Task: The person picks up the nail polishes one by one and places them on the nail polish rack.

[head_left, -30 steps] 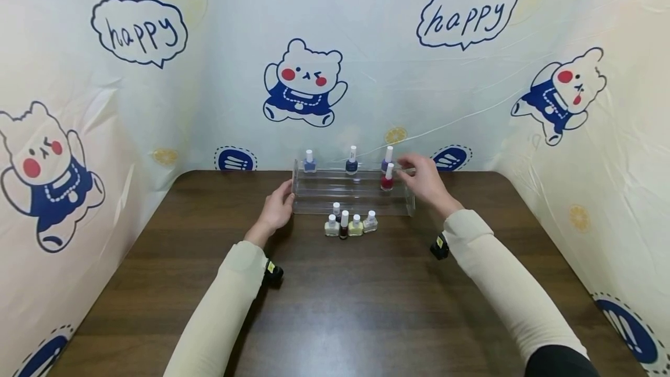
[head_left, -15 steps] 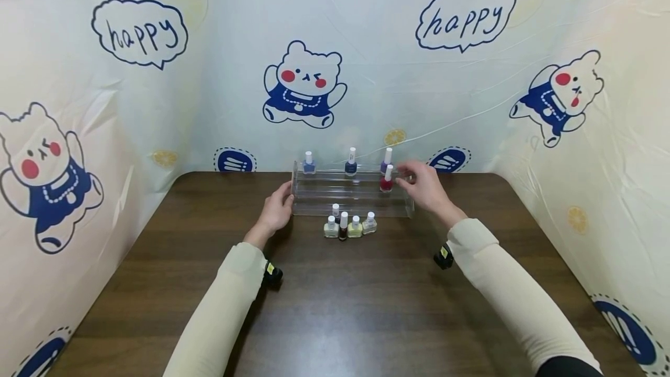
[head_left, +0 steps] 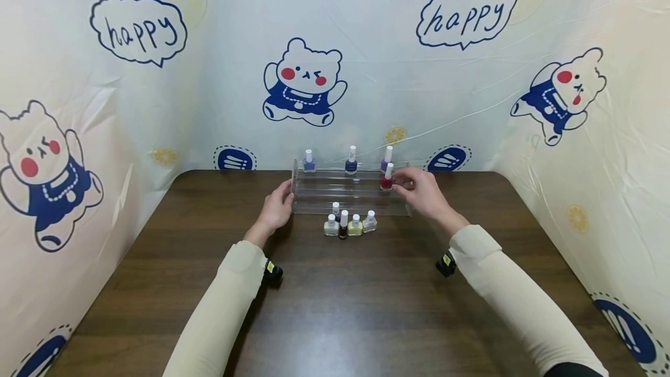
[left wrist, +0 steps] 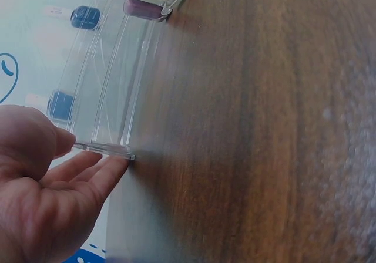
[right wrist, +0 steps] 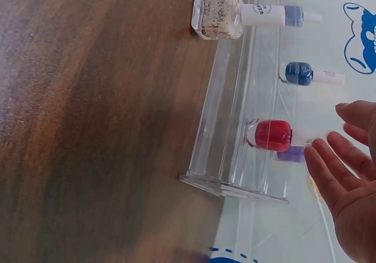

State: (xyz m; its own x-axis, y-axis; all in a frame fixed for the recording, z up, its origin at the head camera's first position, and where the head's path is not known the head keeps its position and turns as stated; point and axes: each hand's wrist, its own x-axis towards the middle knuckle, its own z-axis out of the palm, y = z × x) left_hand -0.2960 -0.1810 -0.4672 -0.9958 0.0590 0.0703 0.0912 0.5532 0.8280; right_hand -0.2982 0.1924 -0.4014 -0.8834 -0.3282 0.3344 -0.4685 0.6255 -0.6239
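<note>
My left hand [head_left: 276, 207] holds the left end panel of a clear acrylic tiered rack [left wrist: 111, 87], thumb at its edge and fingers against its outside. My right hand [head_left: 423, 192] is beside the red nail polish bottle [head_left: 386, 181], which stands upright at the right on a middle tier. In the right wrist view its fingers are loosely extended near the white cap [right wrist: 301, 138], the thumb well apart; whether a fingertip touches it I cannot tell. Behind, on the top tier, stand a purple bottle [head_left: 386, 162], a dark blue bottle [head_left: 351, 164] and a light blue bottle [head_left: 309, 163].
Several more polish bottles cluster on the wooden table [head_left: 335, 295] before the rack: a pale one [head_left: 331, 227], a dark one [head_left: 343, 228], a yellow one [head_left: 355, 227], a glittery one [right wrist: 218, 15], and another [head_left: 336, 209] partly hidden behind them. A printed curtain [head_left: 235, 92] hangs behind.
My right hand has shifted slightly toward me, down from the upper right of the rack to beside the red bottle. My left hand and the bottles stay in place.
</note>
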